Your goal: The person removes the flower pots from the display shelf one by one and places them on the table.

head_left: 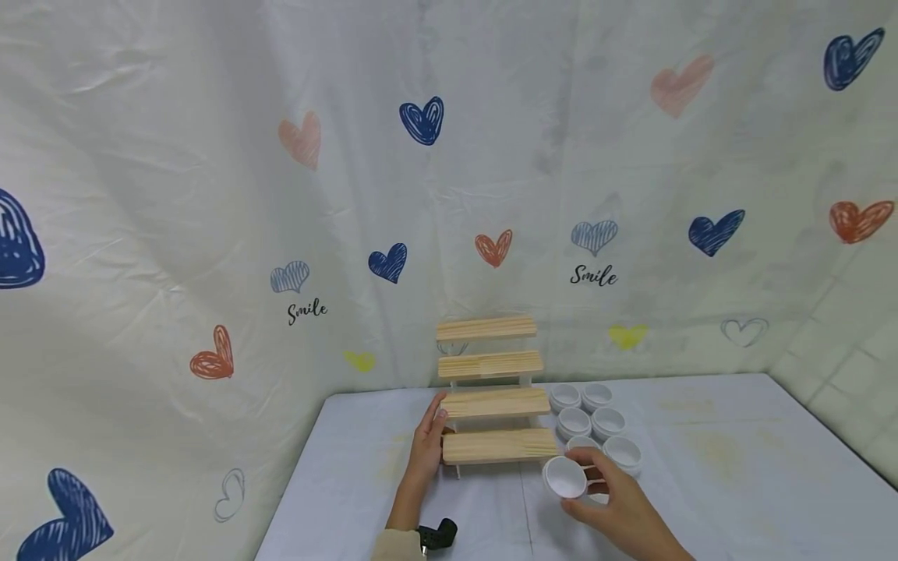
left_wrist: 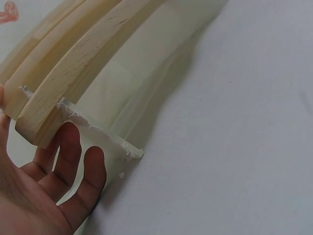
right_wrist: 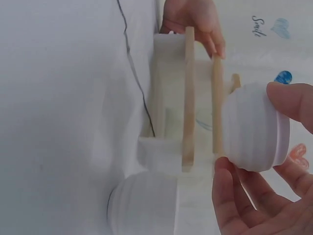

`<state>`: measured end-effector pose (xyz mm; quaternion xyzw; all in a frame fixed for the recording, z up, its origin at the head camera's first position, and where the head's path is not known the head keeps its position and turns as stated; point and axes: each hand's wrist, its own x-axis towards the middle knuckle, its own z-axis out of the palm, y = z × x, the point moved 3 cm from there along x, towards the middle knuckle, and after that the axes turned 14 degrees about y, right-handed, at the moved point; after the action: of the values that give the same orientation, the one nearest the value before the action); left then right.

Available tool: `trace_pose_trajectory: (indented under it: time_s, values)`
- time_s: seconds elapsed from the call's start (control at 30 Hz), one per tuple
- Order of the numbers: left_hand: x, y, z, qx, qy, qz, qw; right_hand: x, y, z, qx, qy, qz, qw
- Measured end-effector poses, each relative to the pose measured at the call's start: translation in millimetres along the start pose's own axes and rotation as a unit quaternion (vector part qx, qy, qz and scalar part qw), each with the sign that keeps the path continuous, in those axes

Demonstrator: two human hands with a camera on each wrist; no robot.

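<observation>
A stepped display stand with pale wooden shelves [head_left: 498, 446] and white side supports stands near the back of the table. At its left side, my left hand [head_left: 426, 446] grips the stand; the left wrist view has curled fingers at the shelf end [left_wrist: 36, 125], close to the white side support [left_wrist: 100, 128]. My right hand [head_left: 619, 502] pinches a small white ribbed bowl [right_wrist: 252, 127] between thumb and fingers. This bowl is in front of the stand's lower right corner in the head view, tilted so its inside shows.
Several more white bowls [head_left: 608, 422] stand in rows right of the stand, partly behind my right hand. A white cloth [head_left: 715, 460] covers the table. Behind hangs a white curtain [head_left: 491, 171] printed with hearts. A dark watch-like band [head_left: 438, 534] circles my left wrist.
</observation>
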<state>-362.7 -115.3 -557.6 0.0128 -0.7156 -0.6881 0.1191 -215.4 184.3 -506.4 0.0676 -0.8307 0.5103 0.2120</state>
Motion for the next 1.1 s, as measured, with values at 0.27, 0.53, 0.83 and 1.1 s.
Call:
trace_pose_trajectory:
  time_s: [0.27, 0.53, 0.83, 1.1]
  values:
    - [-11.5, 17.6, -4.2, -0.008, -0.005, 0.005, 0.9999, -2.6, 11.3, -14.8, -0.034, 0.031, -0.029, 0.999]
    - [-10.3, 14.8, -3.2, -0.023, -0.016, 0.001, 0.9996, -0.1, 23.2, -28.9, -0.062, 0.034, -0.004, 0.997]
    - [2.0, -8.7, 1.5, -0.016, -0.006, -0.003, 0.9998, 2.3, 39.4, -44.4, -0.096, 0.037, 0.015, 0.995]
    - [7.0, -18.4, 2.0, -0.003, -0.001, 0.008, 1.0, 1.9, 50.3, -55.1, -0.118, 0.039, 0.026, 0.992]
